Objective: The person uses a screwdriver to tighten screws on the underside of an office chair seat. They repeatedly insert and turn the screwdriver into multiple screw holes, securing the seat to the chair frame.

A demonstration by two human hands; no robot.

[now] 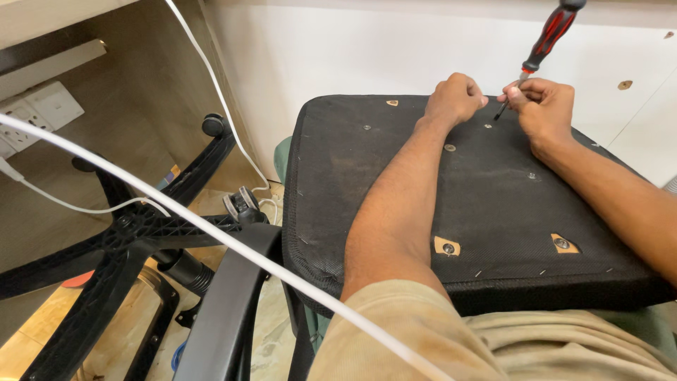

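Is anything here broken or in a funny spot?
Yes. The black chair seat lies upside down, its fabric underside cut open in little flaps around bolt holes. The wheeled chair base lies tipped over on the floor, apart from the seat. Both hands, left hand and right hand, hold a red-and-black screwdriver at the seat.

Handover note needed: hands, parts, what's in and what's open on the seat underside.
Left hand: fisted on the far part of the seat underside, fingers closed beside the screwdriver tip.
Right hand: grips the red-and-black screwdriver, tip down on the fabric.
Done: several screw heads sit in the panel's middle.
Left: two near mounting holes look open; the wheeled base and an armrest lie detached to the left.
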